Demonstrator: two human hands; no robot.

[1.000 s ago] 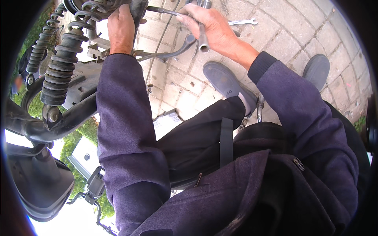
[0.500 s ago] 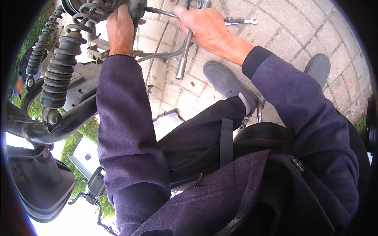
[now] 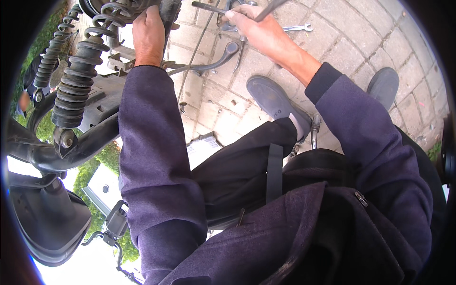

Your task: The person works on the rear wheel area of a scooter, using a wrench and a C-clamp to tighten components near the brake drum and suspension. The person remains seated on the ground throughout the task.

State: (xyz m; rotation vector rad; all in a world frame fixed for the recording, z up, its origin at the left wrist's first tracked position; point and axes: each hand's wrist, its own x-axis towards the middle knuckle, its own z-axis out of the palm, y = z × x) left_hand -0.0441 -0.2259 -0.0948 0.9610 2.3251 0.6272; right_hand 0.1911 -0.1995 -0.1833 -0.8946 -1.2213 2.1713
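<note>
My left hand is closed around a dark tubular part of the vehicle, beside a coil-spring shock absorber. Part of what it grips runs past the top edge. My right hand is closed on a dark metal rod tool, whose slim end points left toward the vehicle. A second thick dark length rises past the fingers; the tool's full shape is partly hidden. Under this hand a combination wrench and other metal tools lie on the paving.
A curved dark tube with a rounded end juts over the paving. Thin cables hang beside it. My shoes stand on the bricks. At lower left are a black mirror and a handlebar. Another person shows partly at far left.
My right hand has moved right, drawing the rod tool away from the vehicle and turning it; its long socket-like end has swung out of its former place. My left hand stays nearly put.
</note>
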